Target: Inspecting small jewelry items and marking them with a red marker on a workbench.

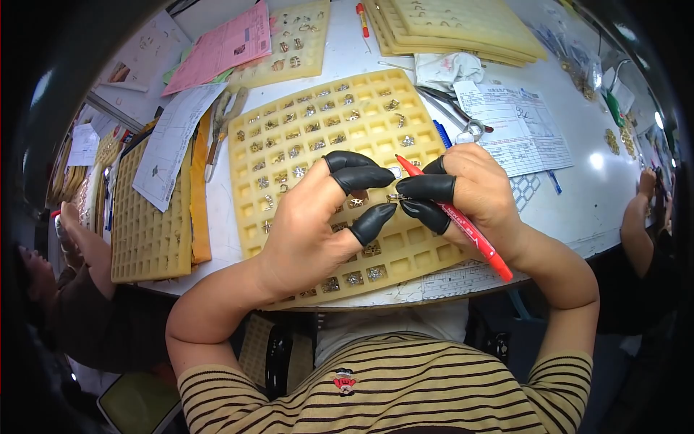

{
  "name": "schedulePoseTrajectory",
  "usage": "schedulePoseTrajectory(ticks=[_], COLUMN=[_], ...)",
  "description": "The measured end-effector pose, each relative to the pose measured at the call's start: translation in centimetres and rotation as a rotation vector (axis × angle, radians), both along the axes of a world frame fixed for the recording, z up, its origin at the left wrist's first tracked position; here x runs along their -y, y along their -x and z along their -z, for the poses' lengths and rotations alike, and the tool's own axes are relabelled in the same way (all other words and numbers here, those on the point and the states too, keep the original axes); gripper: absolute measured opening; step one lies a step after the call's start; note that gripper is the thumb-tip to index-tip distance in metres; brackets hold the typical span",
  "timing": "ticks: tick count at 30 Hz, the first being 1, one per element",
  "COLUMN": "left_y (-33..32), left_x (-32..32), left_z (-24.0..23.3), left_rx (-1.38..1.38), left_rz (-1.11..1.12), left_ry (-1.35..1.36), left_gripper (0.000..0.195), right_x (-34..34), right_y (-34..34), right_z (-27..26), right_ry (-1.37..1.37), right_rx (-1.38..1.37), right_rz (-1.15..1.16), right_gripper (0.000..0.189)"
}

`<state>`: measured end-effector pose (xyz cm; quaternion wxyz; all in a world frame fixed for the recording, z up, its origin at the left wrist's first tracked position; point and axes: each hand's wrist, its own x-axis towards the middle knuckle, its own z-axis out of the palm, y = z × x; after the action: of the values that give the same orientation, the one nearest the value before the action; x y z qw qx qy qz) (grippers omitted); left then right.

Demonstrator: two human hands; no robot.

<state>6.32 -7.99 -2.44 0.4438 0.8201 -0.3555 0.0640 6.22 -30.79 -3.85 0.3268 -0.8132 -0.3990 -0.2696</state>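
Note:
A yellow compartment tray (325, 97) lies before me, many of its square pockets holding small metal jewelry pieces. Over its middle, my right hand (461, 190), with black finger cots on thumb and fingers, pinches a small metal jewelry piece (397, 197). A red marker pen (477, 238) is tucked in that same hand, its dark tip pointing up and left. My left hand (325, 206), also in black finger cots, is beside the piece with thumb and fingers apart; nothing shows between them. A small white tag (396, 172) is partly visible just above the fingertips.
Stacked yellow trays (455, 27) stand at the back, near a white cloth (450, 69). Pliers (225, 116) lie left of the tray; metal tools (444, 106) and a written form (515, 125) lie right. People work at both sides; one arm (637, 217) shows at right.

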Motion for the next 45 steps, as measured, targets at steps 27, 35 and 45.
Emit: schedulePoseTrajectory(ticks=[27,35,45], left_y=[-0.2,-0.5,-0.6], left_x=[-0.2,-0.4,-0.7], left_z=[0.3,-0.7,-0.4], left_rx=[-0.085,-1.182,-1.265], left_rz=[0.065,0.171,0.181], left_ry=[0.020,0.314,0.381], left_gripper=[0.021,0.031,0.018], right_x=[-0.2,0.1,-0.1], right_y=[0.2,0.1,0.3], right_z=[-0.1,0.0,-0.2], right_ry=[-0.008,-0.042,-0.116], right_rx=[-0.028,-0.079,-0.191], right_rz=[0.012,-0.021,-0.018], right_gripper=[0.025,0.024,0.022])
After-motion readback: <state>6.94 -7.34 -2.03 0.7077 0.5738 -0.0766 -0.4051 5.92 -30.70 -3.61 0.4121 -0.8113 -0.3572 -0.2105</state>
